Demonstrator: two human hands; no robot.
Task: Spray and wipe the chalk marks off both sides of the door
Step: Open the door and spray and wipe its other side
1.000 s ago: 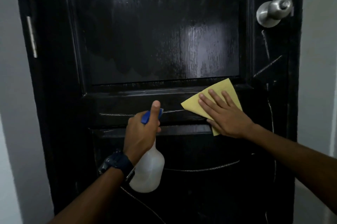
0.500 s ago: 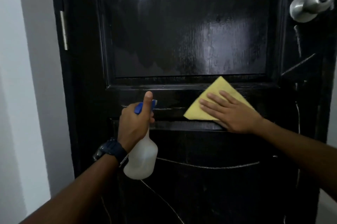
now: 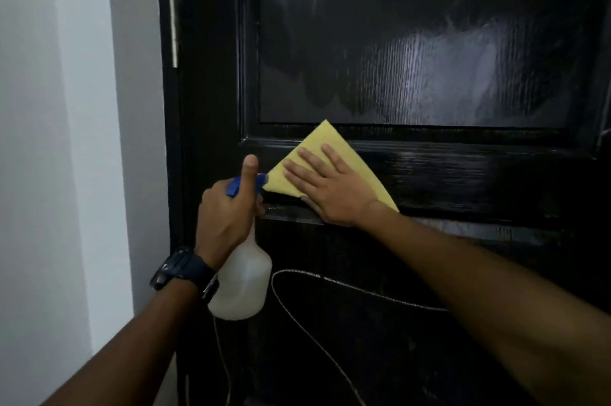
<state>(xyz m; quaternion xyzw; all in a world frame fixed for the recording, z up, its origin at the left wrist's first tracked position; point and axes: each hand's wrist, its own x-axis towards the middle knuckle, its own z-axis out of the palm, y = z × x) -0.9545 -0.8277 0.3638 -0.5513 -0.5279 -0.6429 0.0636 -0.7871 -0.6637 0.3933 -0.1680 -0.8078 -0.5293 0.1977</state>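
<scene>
A glossy black panelled door fills the view, its upper panel wet and streaked. My right hand lies flat with straight fingers on a yellow cloth, pressing it against the door's middle rail. My left hand grips a translucent white spray bottle with a blue head by its neck, thumb pointing up, just left of the cloth. White chalk lines curve across the lower panel below both hands.
A metal hinge sits on the door's left edge. A pale wall runs along the left of the door. A dark watch is on my left wrist.
My right hand has slid the cloth leftward along the middle rail until it nearly meets the spray bottle. The view has shifted left, so the door knob is out of frame.
</scene>
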